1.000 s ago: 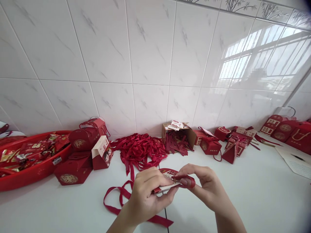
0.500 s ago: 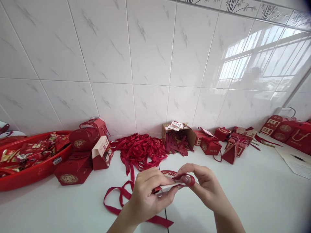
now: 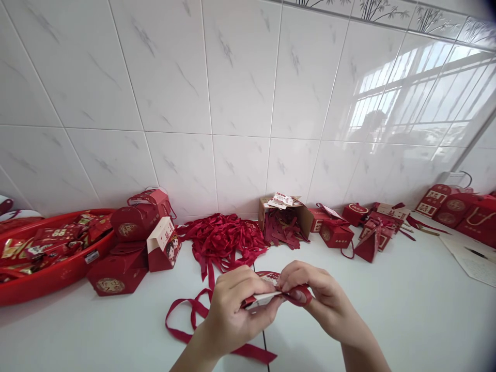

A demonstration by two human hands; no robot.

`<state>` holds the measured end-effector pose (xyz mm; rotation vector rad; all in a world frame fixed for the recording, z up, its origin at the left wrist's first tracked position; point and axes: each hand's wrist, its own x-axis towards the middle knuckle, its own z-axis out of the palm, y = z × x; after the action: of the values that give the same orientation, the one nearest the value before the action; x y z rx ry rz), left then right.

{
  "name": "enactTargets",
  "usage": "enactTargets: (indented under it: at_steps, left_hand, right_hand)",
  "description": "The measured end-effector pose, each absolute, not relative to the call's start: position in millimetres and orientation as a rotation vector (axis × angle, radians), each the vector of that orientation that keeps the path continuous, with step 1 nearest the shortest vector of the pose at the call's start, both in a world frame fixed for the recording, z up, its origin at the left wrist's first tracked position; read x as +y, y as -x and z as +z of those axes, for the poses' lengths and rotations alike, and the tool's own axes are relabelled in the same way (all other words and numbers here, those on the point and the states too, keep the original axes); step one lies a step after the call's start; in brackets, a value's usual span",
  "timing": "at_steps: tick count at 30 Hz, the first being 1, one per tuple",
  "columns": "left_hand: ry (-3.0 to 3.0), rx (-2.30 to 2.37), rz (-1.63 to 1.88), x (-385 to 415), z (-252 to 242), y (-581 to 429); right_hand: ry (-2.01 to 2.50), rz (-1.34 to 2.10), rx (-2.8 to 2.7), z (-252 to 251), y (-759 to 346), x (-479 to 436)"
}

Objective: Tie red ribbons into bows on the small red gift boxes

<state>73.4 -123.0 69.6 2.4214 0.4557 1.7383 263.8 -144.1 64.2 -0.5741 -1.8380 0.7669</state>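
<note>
From where I stand, both of the person's hands meet at the centre of the white table. The left hand (image 3: 239, 307) pinches a small red-and-white card piece (image 3: 260, 300) between fingers and thumb; the right hand (image 3: 323, 297) closes on a curled red band (image 3: 307, 297) at the card's three o'clock end. Loose ribbon (image 3: 256, 353) trails from eight o'clock round to six. A ribbon heap (image 3: 228, 240) lies at eleven, an open carton (image 3: 305, 219) just past twelve, and a red basin (image 3: 58, 287) around nine.
</note>
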Motion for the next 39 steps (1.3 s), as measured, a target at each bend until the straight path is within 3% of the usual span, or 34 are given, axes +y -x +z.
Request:
enactTargets:
  at_steps: [9, 14, 39]
  left_hand:
    - [-2.452, 0.551, 1.815, -125.8, 71.9, -74.2]
    - [-2.459, 0.532, 1.693, -124.7, 72.1, -70.9]
    - [-2.295, 0.532, 1.566, -130.3, 79.2, -70.4]
  right_hand:
    - [0.497, 0.990, -1.747, 62.8, -262.0, -141.5]
    - [0.476, 1.036, -1.719, 62.2, -258.6, -141.0]
    - [0.513, 0.860, -1.803, 61.5, -255.7, -146.3]
